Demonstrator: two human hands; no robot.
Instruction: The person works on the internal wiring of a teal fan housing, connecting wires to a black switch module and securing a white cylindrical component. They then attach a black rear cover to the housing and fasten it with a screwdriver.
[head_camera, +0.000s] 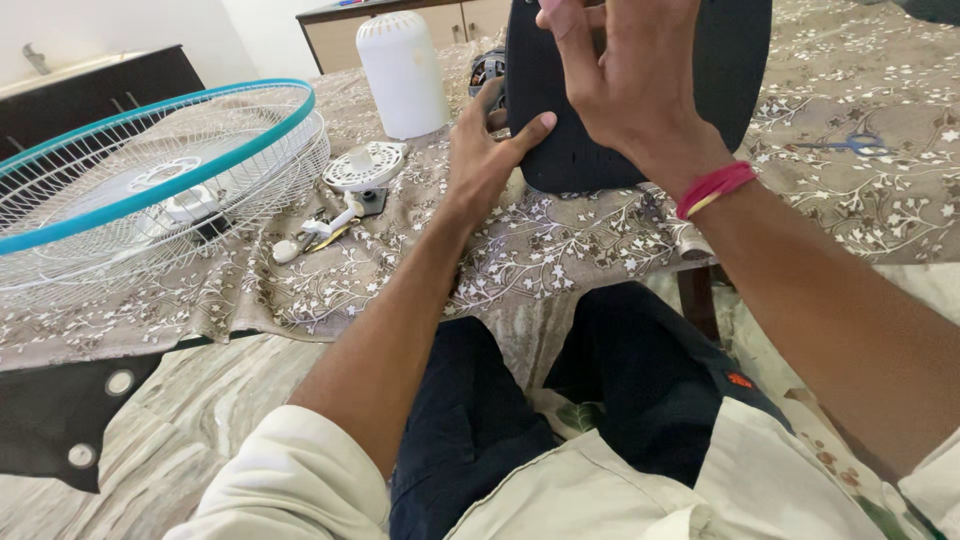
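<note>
A dark, rounded plastic fan housing (735, 60) stands upright on the floral tablecloth (560, 250). My left hand (485, 150) presses against its lower left side, thumb on its face and fingers wrapped behind its edge. My right hand (625, 75), with a red band on the wrist, is raised in front of the housing with fingers bent near its top; whether it pinches something small cannot be told. The fan motor (487, 68) peeks out behind the housing's left edge.
A white wire fan guard with a teal rim (150, 170) lies at the left. A white cylindrical cover (402, 72), a round white vented cap (365, 165) and small loose parts (315, 232) sit nearby. Scissors (850, 143) lie at the right.
</note>
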